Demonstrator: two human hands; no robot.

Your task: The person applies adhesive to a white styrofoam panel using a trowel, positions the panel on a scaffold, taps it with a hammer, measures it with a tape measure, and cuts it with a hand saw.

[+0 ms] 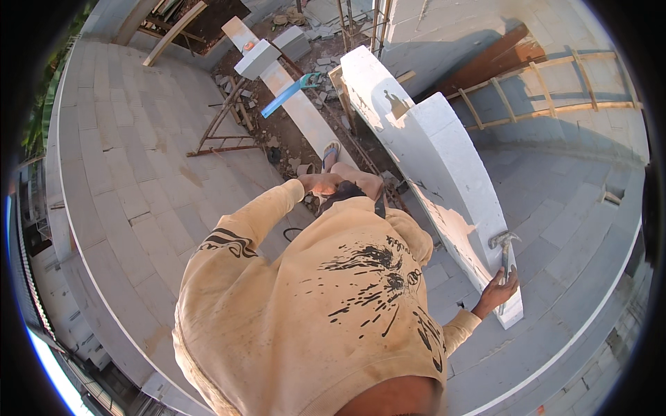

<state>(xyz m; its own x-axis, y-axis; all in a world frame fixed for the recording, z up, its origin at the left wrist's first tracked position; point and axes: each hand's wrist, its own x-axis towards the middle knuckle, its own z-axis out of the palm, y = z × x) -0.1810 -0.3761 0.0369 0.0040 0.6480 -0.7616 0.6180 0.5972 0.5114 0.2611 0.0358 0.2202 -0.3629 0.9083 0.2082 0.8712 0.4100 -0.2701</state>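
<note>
Being gripped by the right hand point(496, 291), the hammer point(505, 240) is held at the right edge of the white wall point(463, 163); it could be dropped through a loosened grip. Whether the left hand point(321, 184) is closed cannot be told.

A handsaw point(283, 102) with a blue blade lies across a long plank point(305, 119). Farther along the plank sits a pale block point(257, 59). Broken bits of rubble point(326, 31) cover the ground nearby. On the right, a wooden ladder point(542, 90) stretches out sideways. A rusty metal frame point(220, 116) stands left of the plank.
</note>
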